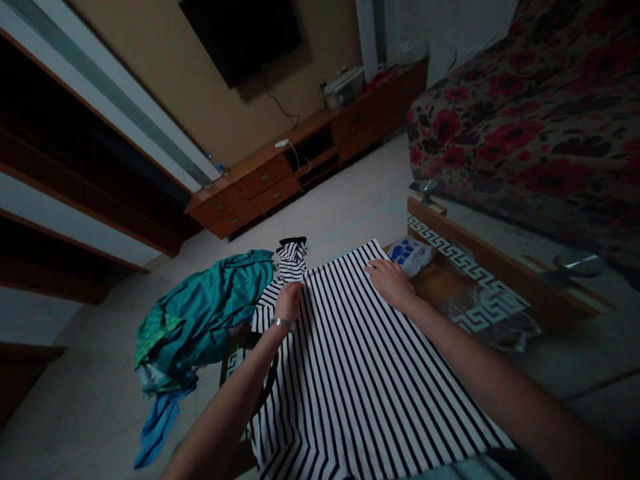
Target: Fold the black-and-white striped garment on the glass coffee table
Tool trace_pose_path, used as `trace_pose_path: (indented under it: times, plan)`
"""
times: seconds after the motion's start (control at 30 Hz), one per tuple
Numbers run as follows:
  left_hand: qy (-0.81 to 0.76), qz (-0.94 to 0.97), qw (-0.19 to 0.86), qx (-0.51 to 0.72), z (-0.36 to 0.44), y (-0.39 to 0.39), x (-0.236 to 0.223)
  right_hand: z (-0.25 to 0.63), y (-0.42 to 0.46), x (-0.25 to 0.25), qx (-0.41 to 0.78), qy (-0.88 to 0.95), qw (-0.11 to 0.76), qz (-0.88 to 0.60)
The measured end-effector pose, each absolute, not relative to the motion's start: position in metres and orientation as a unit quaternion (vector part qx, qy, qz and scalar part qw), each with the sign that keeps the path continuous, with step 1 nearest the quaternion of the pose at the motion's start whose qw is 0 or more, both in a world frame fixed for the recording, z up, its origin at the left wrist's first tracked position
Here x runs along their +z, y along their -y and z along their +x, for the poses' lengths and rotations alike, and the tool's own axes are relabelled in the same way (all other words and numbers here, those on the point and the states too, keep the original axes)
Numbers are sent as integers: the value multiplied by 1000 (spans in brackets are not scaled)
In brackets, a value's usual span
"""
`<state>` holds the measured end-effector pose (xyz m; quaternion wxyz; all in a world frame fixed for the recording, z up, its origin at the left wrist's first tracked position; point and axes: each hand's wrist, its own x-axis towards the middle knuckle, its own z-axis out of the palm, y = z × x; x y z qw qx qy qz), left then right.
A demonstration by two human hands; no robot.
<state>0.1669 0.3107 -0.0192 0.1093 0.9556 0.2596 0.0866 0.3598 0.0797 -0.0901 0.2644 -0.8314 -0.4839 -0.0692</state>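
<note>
A black-and-white striped garment [360,360] is spread across the near middle of a low table [434,285], much of whose top is covered by it. At its far left edge the left hand [289,303] is set with curled fingers; whether cloth is gripped cannot be told. The right hand [393,283] is laid open on the far right corner, with its fingers extended. The left side is crowded by a heap of teal cloth [220,303], from which a blue strip [157,427] is hung. At the right, table space is taken up by a clear plastic bag [411,255] in which something blue and white is held, and by clear wrapping [515,331] nearer. Farther right, a flower-patterned sofa [530,147] is seen. On the far cabinet [270,190], a translucent box [345,88] is placed; its contents cannot be made out.
</note>
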Motion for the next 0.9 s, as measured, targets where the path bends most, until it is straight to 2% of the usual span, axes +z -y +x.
trace_pose_path:
  times: [0.2, 0.3, 0.4, 0.5, 0.77, 0.9]
  plan:
    - [-389, 918, 64, 53, 280, -365, -32, 366, -82, -81, -50, 473, 265, -839]
    - [-480, 876, 42, 28, 312, -383, -43, 369, -82, -80, -41, 471, 276, -837]
    - [-504, 863, 36, 20, 329, -390, -55, 371, -82, -81, -42, 464, 284, -838]
    - [-460, 886, 42, 40, 337, -390, -62, 373, -83, -82, -46, 460, 287, -839]
    - [-225, 966, 111, 67, 361, -396, -62, 375, -85, -79, -39, 454, 283, -844]
    - [-192, 969, 110, 112, 364, -397, -66, 376, -84, -78, -44, 454, 282, -844]
